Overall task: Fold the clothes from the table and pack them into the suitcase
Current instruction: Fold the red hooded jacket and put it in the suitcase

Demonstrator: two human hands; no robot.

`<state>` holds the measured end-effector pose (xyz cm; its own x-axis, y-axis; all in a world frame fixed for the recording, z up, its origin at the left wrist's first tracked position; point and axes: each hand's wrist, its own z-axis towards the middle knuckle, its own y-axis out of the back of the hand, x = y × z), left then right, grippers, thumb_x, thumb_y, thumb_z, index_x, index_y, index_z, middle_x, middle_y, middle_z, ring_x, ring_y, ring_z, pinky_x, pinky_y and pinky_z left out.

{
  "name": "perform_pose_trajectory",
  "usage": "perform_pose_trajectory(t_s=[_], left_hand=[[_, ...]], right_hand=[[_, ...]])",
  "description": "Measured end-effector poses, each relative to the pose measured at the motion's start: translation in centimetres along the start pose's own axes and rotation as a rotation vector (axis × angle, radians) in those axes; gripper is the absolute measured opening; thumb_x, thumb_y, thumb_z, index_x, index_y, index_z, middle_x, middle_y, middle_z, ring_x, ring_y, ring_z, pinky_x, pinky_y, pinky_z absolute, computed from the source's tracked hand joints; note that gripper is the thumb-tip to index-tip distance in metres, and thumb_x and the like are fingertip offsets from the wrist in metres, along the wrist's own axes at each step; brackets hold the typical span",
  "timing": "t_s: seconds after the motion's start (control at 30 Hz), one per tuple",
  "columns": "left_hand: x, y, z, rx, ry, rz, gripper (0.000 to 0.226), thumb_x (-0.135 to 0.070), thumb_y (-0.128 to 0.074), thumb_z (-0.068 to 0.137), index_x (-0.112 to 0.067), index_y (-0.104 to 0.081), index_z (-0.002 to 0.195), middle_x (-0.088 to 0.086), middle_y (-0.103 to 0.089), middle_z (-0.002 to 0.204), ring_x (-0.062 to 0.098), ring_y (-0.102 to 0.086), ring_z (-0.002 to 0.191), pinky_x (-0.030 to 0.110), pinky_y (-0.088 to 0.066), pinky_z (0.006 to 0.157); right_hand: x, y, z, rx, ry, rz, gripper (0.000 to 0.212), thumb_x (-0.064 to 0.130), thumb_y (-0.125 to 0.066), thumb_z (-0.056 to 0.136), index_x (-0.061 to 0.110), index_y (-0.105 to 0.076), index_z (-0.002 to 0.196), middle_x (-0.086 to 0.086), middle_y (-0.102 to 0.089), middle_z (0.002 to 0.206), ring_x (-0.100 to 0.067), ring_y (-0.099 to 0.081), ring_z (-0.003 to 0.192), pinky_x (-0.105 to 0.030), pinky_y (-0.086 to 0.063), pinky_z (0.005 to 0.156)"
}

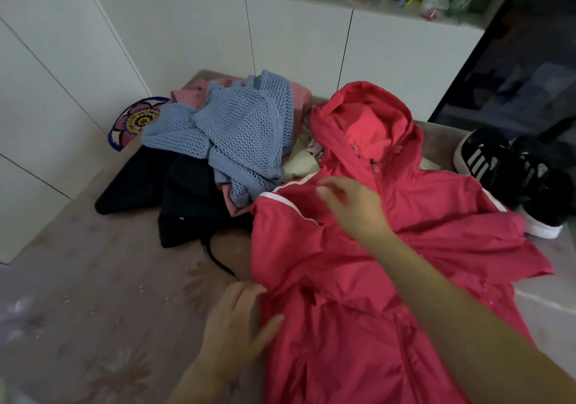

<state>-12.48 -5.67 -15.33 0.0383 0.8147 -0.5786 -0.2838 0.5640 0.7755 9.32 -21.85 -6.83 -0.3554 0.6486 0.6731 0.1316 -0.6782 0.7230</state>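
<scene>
1. Left hand [240, 319] lies at the near side edge of the red jacket [358, 279]. Fingers are straight and apart, thumb on the cloth; it is pinning, not gripping. Good anchor for the fold line.
2. The jacket is spread front-up on the bench [93, 279], its body wrinkled. Judgement: smooth the panel flat before any fold, or the creases get packed in.
3. Right hand [352, 207] hovers over the chest by the white-striped shoulder [280, 199], fingers loosely parted, clamped on nothing. It is blurred, so contact with the cloth can't be told. Likely best move: take that sleeve and lay it across the chest.
4. The hood [364, 116] lies beyond — tuck it down last.
5. Farther off, a blue knit [237, 135] and dark garments [187, 204] sit heaped, unfolded. Sneakers [514, 179] lie by the jacket's far sleeve. Suitcase not in view.
</scene>
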Motion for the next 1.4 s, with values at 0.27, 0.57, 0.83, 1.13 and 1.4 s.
perform_pose_trajectory(t_s=[0.27,0.57,0.83,1.13,1.4], left_hand=[[1.4,2.2,12.7,-0.124,0.125,-0.153,0.055,-0.043,-0.049,0.088,-0.005,-0.051,0.127,0.006,-0.055,0.118,0.025,-0.055,0.108,0.039,-0.045,0.096],[2.1,1.4,17.1,0.013,0.116,-0.001,0.048,-0.044,-0.051,0.08,0.002,-0.063,0.087,0.018,-0.063,0.082,0.03,-0.059,0.078,0.036,-0.041,0.07],[0.8,0.3,17.0,-0.026,0.201,0.175,0.031,-0.032,-0.072,0.081,-0.01,-0.06,0.098,0.012,-0.06,0.094,0.033,-0.055,0.094,0.043,-0.044,0.084],[-5.7,-4.7,4.6,0.19,-0.73,0.292,0.021,-0.04,-0.057,0.092,-0.024,-0.064,0.08,-0.009,-0.06,0.079,0.014,-0.056,0.074,0.029,-0.042,0.064],[-3.2,-5.6,4.3,0.104,-0.51,0.482,0.023,-0.032,-0.055,0.083,-0.023,-0.072,0.095,-0.007,-0.066,0.095,0.017,-0.055,0.084,0.032,-0.044,0.066]], right_hand=[[-12.3,9.6,-11.6,-0.358,-0.44,-0.135,0.046,0.054,-0.054,0.083,0.017,-0.064,0.108,-0.01,-0.064,0.102,-0.031,-0.059,0.097,-0.046,-0.047,0.087],[-16.3,10.5,-16.6,0.119,-0.744,-0.502,0.051,0.057,-0.061,0.081,0.025,-0.056,0.12,-0.008,-0.055,0.125,-0.031,-0.049,0.118,-0.045,-0.034,0.098],[-19.3,15.0,-16.8,0.117,-0.725,-0.552,0.02,0.05,-0.062,0.084,0.031,-0.059,0.089,0.002,-0.069,0.098,-0.024,-0.061,0.101,-0.038,-0.034,0.089],[-18.2,13.0,-15.2,-0.108,-0.701,-0.334,0.028,0.042,-0.06,0.088,0.016,-0.068,0.097,-0.006,-0.064,0.084,-0.035,-0.061,0.097,-0.045,-0.041,0.089],[-19.3,13.3,-14.2,-0.002,-0.676,-0.381,0.032,0.055,-0.057,0.084,0.028,-0.065,0.1,0.004,-0.063,0.09,-0.027,-0.061,0.102,-0.051,-0.035,0.102]])
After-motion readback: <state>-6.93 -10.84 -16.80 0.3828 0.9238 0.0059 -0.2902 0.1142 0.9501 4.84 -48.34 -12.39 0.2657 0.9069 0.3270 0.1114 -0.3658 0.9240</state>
